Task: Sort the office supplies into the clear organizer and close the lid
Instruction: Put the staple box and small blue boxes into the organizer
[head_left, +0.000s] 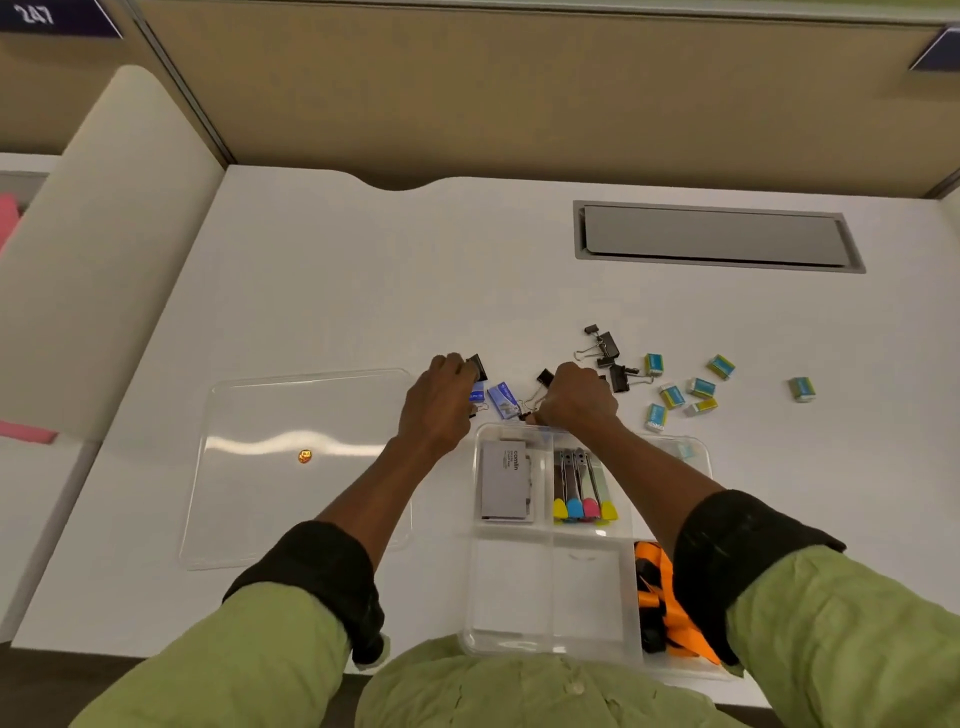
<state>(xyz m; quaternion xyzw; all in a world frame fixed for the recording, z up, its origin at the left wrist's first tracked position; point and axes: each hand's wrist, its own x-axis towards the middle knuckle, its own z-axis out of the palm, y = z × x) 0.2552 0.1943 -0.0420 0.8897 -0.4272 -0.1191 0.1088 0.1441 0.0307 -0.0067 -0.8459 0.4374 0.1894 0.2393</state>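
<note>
Green sleeves (857, 649) with dark turned-back cuffs fill the near edge. At its fingertips the left hand (441, 402) pinches a black binder clip (477, 366), held over the white desk (363, 286). The right hand (579, 397) is curled tight round a second clip (545, 378), whose body and wire loops stick out on the thumb side, just over the far rim of the clear organizer (474, 519). Two blue boxes (503, 399) lie between the hands. More clips (609, 353) and scattered erasers (675, 395) lie to the right. The organizer holds a grey box (506, 480), highlighters (584, 488) and orange items (660, 592) in separate compartments. Its lid (291, 493) lies flat on the desk to the left, touching neither hand.
</note>
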